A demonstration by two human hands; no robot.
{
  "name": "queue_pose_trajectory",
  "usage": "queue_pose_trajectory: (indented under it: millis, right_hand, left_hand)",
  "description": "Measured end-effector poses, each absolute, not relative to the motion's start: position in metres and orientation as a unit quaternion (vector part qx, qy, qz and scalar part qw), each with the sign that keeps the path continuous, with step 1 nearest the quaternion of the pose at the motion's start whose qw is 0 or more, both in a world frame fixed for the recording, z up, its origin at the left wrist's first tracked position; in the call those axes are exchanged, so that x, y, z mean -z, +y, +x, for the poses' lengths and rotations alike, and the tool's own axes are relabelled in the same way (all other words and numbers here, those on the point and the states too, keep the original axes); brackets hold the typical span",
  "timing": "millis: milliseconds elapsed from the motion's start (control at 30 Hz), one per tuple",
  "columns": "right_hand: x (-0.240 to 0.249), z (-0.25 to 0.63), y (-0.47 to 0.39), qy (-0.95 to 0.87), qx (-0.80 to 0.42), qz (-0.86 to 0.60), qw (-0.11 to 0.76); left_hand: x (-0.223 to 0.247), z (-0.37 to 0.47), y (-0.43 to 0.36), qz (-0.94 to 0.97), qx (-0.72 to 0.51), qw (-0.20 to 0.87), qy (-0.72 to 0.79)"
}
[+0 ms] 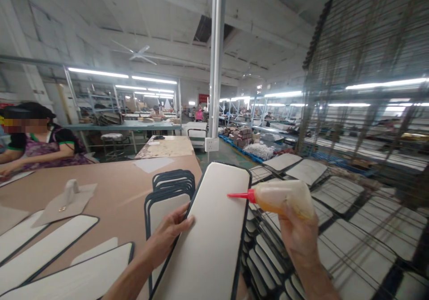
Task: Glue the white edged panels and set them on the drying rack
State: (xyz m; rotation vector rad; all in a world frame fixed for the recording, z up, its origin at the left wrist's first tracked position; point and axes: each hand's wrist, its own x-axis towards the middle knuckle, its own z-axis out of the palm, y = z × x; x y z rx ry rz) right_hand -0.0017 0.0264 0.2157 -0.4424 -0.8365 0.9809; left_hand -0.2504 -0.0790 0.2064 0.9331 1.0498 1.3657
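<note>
My left hand [170, 233] grips the left edge of a long cream panel [209, 219] with a dark border and rounded corners, its thumb lying on the face. The panel is tilted up in front of me. In my right hand [300, 233] is a squeeze bottle [284, 195], partly filled with amber liquid. Its red nozzle [239, 196] points left over the panel's upper right part; whether the tip touches the surface I cannot tell. Behind the panel, on the left, stands a stack of similar dark-edged panels [170, 201].
More panels [50, 246] lie on the brown table [114, 188], near a flat board with a handle [70, 197]. On the right, wire racks [355, 228] hold many cream panels. A co-worker [47, 143] sits at the table's far left. A pole with a socket box [212, 144] rises ahead.
</note>
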Motion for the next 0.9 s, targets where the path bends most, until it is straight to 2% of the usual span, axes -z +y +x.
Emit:
queue_pose_trajectory:
  millis: [267, 467, 633, 733, 833, 900]
  right_hand:
    - [-0.201, 0.006, 0.027, -0.394, -0.474, -0.217, 0.757]
    - [-0.185, -0.005, -0.015, -0.471, -0.57, -0.2, 0.643]
    - [-0.231, -0.008, 0.037, -0.406, -0.464, -0.207, 0.759]
    - [-0.234, -0.012, 0.054, -0.4, -0.444, -0.207, 0.775]
    - [-0.205, -0.019, 0.027, -0.439, -0.47, -0.223, 0.732]
    - [-0.187, -0.021, 0.006, -0.497, -0.527, -0.229, 0.65]
  left_hand:
    - [-0.216, -0.247, -0.076, 0.434, -0.569, 0.594, 0.368]
    - [-0.215, -0.252, -0.062, 0.419, -0.576, 0.575, 0.402]
    - [-0.219, -0.243, -0.061, 0.437, -0.555, 0.588, 0.394]
    - [-0.224, -0.24, -0.059, 0.435, -0.566, 0.585, 0.385]
    - [-0.225, -0.245, -0.052, 0.409, -0.589, 0.562, 0.412]
    - [-0.224, -0.25, -0.048, 0.386, -0.602, 0.545, 0.438]
